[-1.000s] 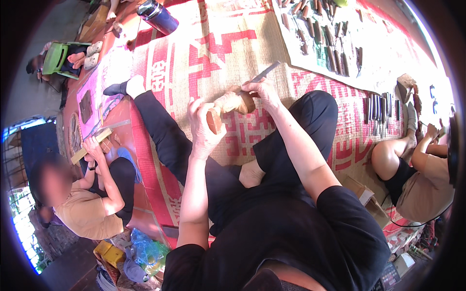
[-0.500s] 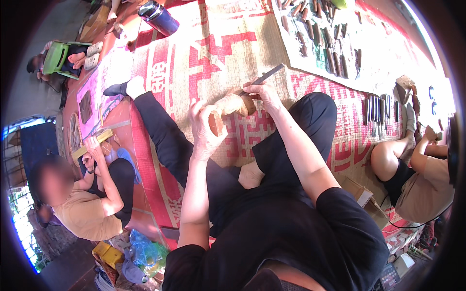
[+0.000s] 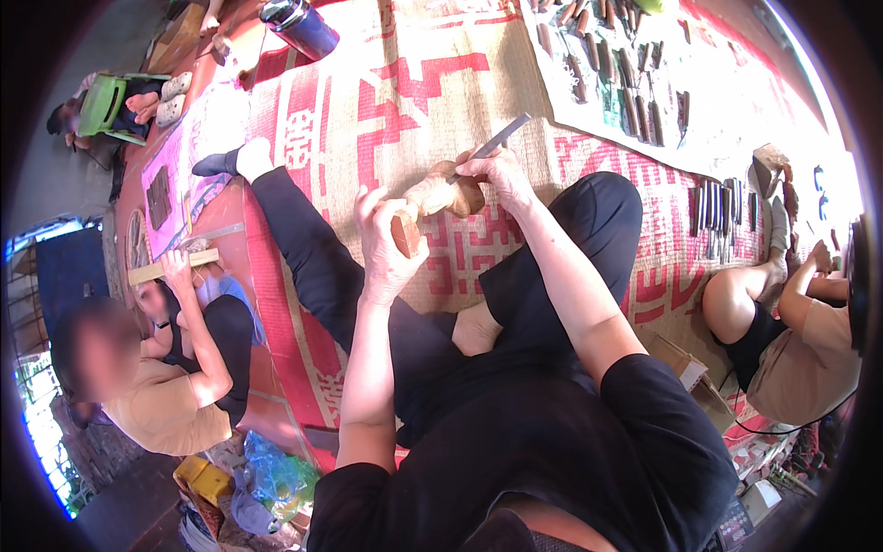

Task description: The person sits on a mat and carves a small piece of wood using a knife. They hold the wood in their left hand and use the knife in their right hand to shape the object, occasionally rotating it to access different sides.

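Note:
A pale carved wooden piece (image 3: 430,195) with rounded, shaped ends is held above the mat, in front of my crossed leg. My left hand (image 3: 384,241) is closed around its near-left end, where a flat, cut wooden face shows. My right hand (image 3: 499,177) grips a slim, dark, flat hand tool (image 3: 508,132), like a file or chisel. One end of the tool sticks out up and to the right; its lower end meets the wood near the far-right lobe. The fingers partly hide that contact.
A patterned red and straw mat (image 3: 441,92) lies beneath me. Several wooden-handled carving tools (image 3: 630,101) cover a white sheet at far right, with a row of chisels (image 3: 713,207) closer. A dark blue flask (image 3: 303,29) stands far left. Co-workers sit left, holding a wooden block (image 3: 170,267), and right.
The dark tool and my right hand have shifted slightly left and down along the wood. The left co-worker's block has turned and moved. My left hand keeps its grip.

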A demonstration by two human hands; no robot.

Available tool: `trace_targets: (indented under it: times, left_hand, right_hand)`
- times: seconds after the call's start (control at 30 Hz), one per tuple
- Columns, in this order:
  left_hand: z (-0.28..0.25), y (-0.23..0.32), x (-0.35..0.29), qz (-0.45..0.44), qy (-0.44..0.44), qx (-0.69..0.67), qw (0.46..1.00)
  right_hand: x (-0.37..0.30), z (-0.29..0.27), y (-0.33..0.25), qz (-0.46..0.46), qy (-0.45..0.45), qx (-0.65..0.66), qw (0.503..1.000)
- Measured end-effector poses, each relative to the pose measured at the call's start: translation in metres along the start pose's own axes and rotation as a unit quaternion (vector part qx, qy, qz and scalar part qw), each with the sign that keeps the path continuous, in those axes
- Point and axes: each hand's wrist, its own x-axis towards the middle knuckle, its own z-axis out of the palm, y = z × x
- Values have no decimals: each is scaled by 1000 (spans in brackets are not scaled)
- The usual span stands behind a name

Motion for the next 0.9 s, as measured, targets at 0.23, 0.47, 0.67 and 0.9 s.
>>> trace_targets:
  times: [0.23,0.47,0.67,0.9]
  left_hand:
    - [-1,-7,-4,-22,16,-13,1000]
    - [-1,-4,2,-13,6,-13,1000]
    - [0,-4,-1,-13,23,-13,1000]
    - [0,1,2,4,-5,-1,1000]
  right_hand:
    - [1,-1,5,0,0,72,997]
    - [4,-2,7,2,29,62,998]
    - [-2,7,3,-17,-7,24,1000]
    - [7,-5,9,38,46,59,996]
